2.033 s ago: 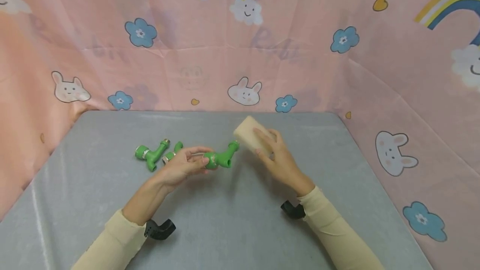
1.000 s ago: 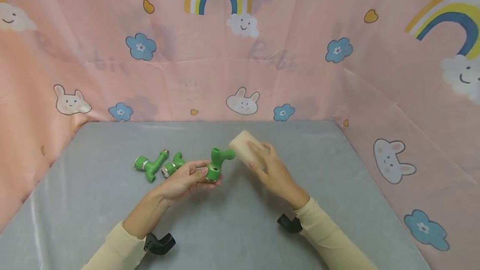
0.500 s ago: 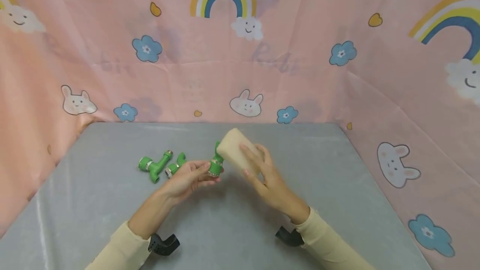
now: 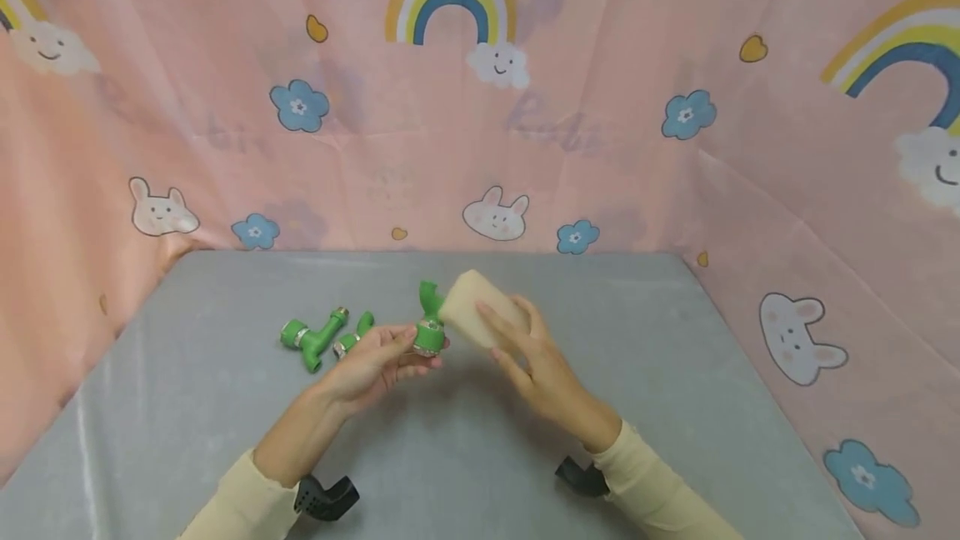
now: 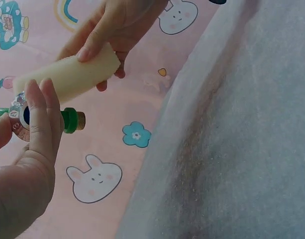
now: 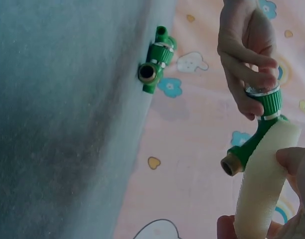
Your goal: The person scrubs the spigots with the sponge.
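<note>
My left hand (image 4: 367, 369) pinches a green plastic tap (image 4: 430, 338) by its knob end, above the table. My right hand (image 4: 551, 369) grips a cream sponge block (image 4: 472, 311), thumb on one side and fingers on the other. In the head view the sponge's left end overlaps the tap body and hides part of it. The right wrist view shows the sponge (image 6: 264, 184) against the tap's side, with the brass-coloured threaded end (image 6: 233, 164) sticking out. Seen from the left wrist, fingers cover much of the tap (image 5: 70, 120).
Left of my left hand, a second green tap (image 4: 311, 342) lies on the grey-covered table (image 4: 465, 473). A third green tap (image 4: 352, 342) is partly hidden behind that hand. Pink patterned cloth (image 4: 420, 165) hangs around the table's back and sides. Black curved pieces (image 4: 326, 498) sit at both cuffs.
My left hand has turned the tap from lying sideways to standing up. The sponge has moved left, from beside the tap to over its body. The taps on the table stay put.
</note>
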A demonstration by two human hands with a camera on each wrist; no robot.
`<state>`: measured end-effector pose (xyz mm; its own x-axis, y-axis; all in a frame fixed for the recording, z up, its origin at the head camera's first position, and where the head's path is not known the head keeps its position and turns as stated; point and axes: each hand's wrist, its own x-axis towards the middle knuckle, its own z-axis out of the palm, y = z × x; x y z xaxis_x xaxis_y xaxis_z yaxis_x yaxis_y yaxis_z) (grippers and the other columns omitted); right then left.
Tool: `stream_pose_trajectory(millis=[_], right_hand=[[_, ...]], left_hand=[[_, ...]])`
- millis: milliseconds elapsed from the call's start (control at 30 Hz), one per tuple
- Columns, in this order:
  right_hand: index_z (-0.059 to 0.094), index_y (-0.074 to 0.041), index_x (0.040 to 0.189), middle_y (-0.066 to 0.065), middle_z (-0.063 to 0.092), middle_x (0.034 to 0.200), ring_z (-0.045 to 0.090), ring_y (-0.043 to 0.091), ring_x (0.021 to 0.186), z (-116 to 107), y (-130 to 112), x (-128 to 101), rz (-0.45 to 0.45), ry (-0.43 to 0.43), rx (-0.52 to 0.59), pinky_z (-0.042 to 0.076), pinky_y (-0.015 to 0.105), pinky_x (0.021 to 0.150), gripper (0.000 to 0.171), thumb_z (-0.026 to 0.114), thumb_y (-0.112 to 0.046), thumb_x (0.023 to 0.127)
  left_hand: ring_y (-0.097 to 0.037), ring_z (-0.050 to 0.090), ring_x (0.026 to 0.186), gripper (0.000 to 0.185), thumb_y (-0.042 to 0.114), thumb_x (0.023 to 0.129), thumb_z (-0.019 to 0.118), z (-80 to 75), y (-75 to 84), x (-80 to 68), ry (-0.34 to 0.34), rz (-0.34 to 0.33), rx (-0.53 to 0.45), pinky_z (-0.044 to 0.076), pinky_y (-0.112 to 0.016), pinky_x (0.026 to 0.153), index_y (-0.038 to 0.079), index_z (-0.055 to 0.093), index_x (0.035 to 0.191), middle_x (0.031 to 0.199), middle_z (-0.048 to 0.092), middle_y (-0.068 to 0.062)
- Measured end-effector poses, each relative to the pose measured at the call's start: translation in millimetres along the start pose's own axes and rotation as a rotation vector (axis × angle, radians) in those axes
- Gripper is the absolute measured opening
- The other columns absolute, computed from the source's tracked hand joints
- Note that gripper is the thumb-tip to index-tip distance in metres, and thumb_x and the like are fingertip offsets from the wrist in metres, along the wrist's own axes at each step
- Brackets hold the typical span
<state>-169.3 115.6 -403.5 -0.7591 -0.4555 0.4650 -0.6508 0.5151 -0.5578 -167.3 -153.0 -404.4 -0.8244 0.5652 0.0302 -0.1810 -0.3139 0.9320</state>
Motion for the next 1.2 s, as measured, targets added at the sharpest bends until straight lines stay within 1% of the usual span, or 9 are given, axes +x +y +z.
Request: stream_pose_trajectory(millis=[133, 333, 467, 600, 700, 833, 1000, 1100, 1200], right_hand=[[0.052, -0.021, 0.149, 0.028, 0.033, 0.153, 0.048, 0.046, 0.126, -2.4, 5.7, -2.1, 0.024, 0.016, 0.008, 0.051, 0.061, 0.095, 0.052, 0.062, -0.010, 0.099], [0.054, -0.019, 0.147, 0.030, 0.036, 0.152, 0.047, 0.049, 0.129, -4.2, 18.1, -4.2, 0.066, 0.033, -0.019, 0.050, 0.066, 0.096, 0.052, 0.063, -0.008, 0.097], [0.056, -0.019, 0.146, 0.030, 0.039, 0.149, 0.048, 0.048, 0.127, -6.7, 27.0, -5.1, 0.100, 0.032, -0.029, 0.051, 0.065, 0.095, 0.052, 0.063, -0.008, 0.096], [0.055, -0.019, 0.147, 0.029, 0.039, 0.147, 0.050, 0.045, 0.122, -13.5, 33.6, 0.3, 0.121, 0.055, -0.052, 0.052, 0.061, 0.090, 0.051, 0.061, -0.013, 0.097], [0.053, -0.019, 0.148, 0.028, 0.038, 0.148, 0.051, 0.043, 0.119, -19.9, 32.9, 4.8, 0.125, 0.083, -0.029, 0.051, 0.054, 0.087, 0.051, 0.061, -0.017, 0.098], [0.052, -0.020, 0.149, 0.024, 0.039, 0.147, 0.051, 0.039, 0.117, -20.0, 21.8, 6.8, 0.047, 0.097, 0.045, 0.051, 0.046, 0.087, 0.053, 0.063, -0.015, 0.097], [0.056, -0.018, 0.144, 0.022, 0.040, 0.145, 0.048, 0.039, 0.126, -7.0, 5.0, 3.6, -0.111, 0.119, 0.093, 0.053, 0.048, 0.090, 0.056, 0.068, -0.006, 0.090], [0.057, -0.020, 0.144, 0.022, 0.041, 0.145, 0.047, 0.040, 0.128, -1.5, 2.1, 2.2, -0.139, 0.124, 0.075, 0.054, 0.050, 0.090, 0.059, 0.070, -0.003, 0.088], [0.057, -0.021, 0.144, 0.023, 0.041, 0.146, 0.047, 0.041, 0.129, 1.0, 4.7, 1.6, -0.124, 0.116, 0.052, 0.055, 0.053, 0.092, 0.062, 0.071, -0.001, 0.087]], left_hand=[[-0.004, 0.072, 0.096, 0.034, 0.019, 0.111, 0.039, 0.9, 0.5, -2.6, -0.001, -0.009, -0.004, 0.060, -0.017, 0.086, 0.015, 0.073, 0.114, 0.110, 0.077, 0.004], [-0.004, 0.071, 0.094, 0.033, 0.022, 0.110, 0.040, 0.4, 0.2, -5.2, 0.031, -0.023, 0.014, 0.060, -0.017, 0.086, 0.015, 0.073, 0.113, 0.112, 0.076, 0.005], [-0.004, 0.070, 0.093, 0.033, 0.022, 0.111, 0.040, -0.6, -0.1, -5.9, 0.036, -0.042, 0.021, 0.059, -0.017, 0.085, 0.016, 0.073, 0.112, 0.111, 0.076, 0.005], [-0.004, 0.070, 0.093, 0.035, 0.021, 0.111, 0.038, -3.4, 3.0, -5.1, 0.032, -0.018, 0.004, 0.059, -0.016, 0.084, 0.016, 0.073, 0.112, 0.111, 0.076, 0.005], [-0.005, 0.070, 0.094, 0.034, 0.024, 0.111, 0.040, -4.2, 6.3, -3.6, 0.043, -0.015, -0.006, 0.060, -0.017, 0.085, 0.015, 0.072, 0.114, 0.112, 0.076, 0.005], [-0.005, 0.071, 0.094, 0.032, 0.025, 0.111, 0.041, -3.2, 6.0, -2.2, 0.049, -0.031, -0.002, 0.060, -0.019, 0.087, 0.014, 0.070, 0.116, 0.113, 0.076, 0.004], [-0.006, 0.072, 0.095, 0.031, 0.020, 0.110, 0.041, -2.6, -3.1, 0.7, 0.002, -0.017, 0.024, 0.061, -0.021, 0.088, 0.014, 0.070, 0.114, 0.111, 0.077, 0.004], [-0.007, 0.072, 0.096, 0.031, 0.019, 0.110, 0.040, -1.7, -6.2, 1.7, -0.030, -0.006, 0.030, 0.061, -0.021, 0.088, 0.016, 0.071, 0.114, 0.109, 0.077, 0.004], [-0.005, 0.072, 0.095, 0.033, 0.019, 0.111, 0.038, -0.3, -5.3, 1.6, -0.053, 0.000, 0.018, 0.060, -0.017, 0.083, 0.017, 0.072, 0.115, 0.110, 0.077, 0.006]])
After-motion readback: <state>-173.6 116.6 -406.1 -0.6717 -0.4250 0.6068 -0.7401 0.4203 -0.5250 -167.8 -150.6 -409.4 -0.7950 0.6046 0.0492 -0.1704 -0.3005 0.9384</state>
